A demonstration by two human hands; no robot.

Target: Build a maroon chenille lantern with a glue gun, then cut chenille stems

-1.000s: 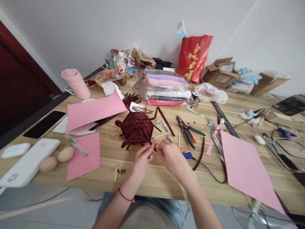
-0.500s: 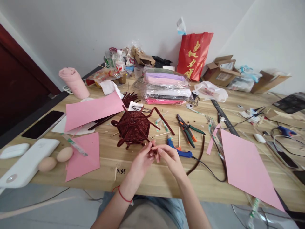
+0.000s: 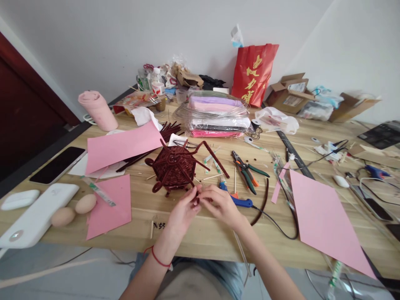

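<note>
Both sets of fingers meet on one short end of dark red pipe cleaner [image 3: 196,197], pinched between them right at the near side of the woven maroon basket [image 3: 175,166]. My left hand [image 3: 183,210] grips from the left, thumb and forefinger clenched on the strand; my right hand [image 3: 220,203] closes on it from the other side, fingertips touching the left ones. A second ago my right hand sat farther out to the right and hid the blue-handled tool [image 3: 239,201]; now it has drawn in toward the basket, and that tool lies uncovered just beside my right wrist. My hands have also crept closer to the basket's lower edge, so I judge the loose end is being worked down into the weave rather than pulled free.

Several uprights of the basket stick out unwoven, one long one slanting off to the right. It sits on the tabletop [image 3: 206,233] where it was, not lifted. Beyond my right hand lie the pliers [image 3: 246,170] and a curved spare strand [image 3: 261,202]. Pink paper sheets [image 3: 109,204] lie to the left, with two eggs [image 3: 75,209] beside a white case. Another pink sheet [image 3: 321,216] lies well off to the right.
</note>
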